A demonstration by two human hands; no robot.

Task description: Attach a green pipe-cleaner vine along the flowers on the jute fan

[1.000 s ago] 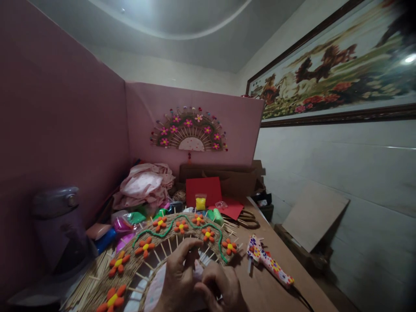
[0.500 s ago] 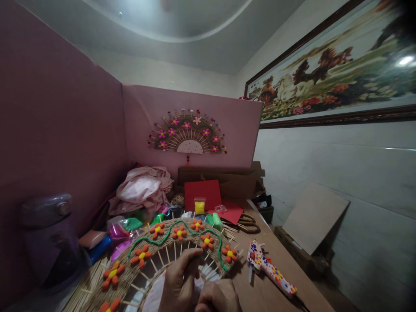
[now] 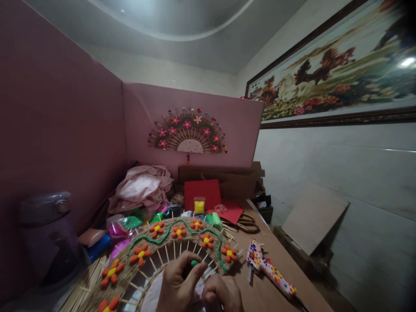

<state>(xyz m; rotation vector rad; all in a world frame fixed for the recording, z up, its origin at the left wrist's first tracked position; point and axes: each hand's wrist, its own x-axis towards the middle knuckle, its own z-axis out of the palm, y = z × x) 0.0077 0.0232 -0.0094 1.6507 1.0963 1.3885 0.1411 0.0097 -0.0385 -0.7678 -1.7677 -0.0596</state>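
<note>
My left hand (image 3: 178,284) is closed in a pinch, with a small piece of green modelling clay (image 3: 194,263) showing between thumb and forefinger. Close beside it, my right hand (image 3: 224,292) is curled with its fingers bent in; what they hold, if anything, is hidden. Both hands are over the lower middle of a half-round fan (image 3: 169,251) made of thin sticks and twine. Orange clay flowers (image 3: 141,254) with yellow centres decorate its band, and a wavy green clay strand (image 3: 173,225) runs between them.
A flower-patterned glue gun (image 3: 269,268) lies right of the fan. Scissors (image 3: 248,223), red card (image 3: 201,194) and bagged yellow clay (image 3: 199,206) are behind it. Clay packets (image 3: 118,229) and a purple bottle (image 3: 47,242) stand left. A similar fan (image 3: 188,134) hangs on the pink board.
My left thumb has lifted toward the forefinger, and the green clay now shows between them. My right hand has shifted slightly to the right, away from the left.
</note>
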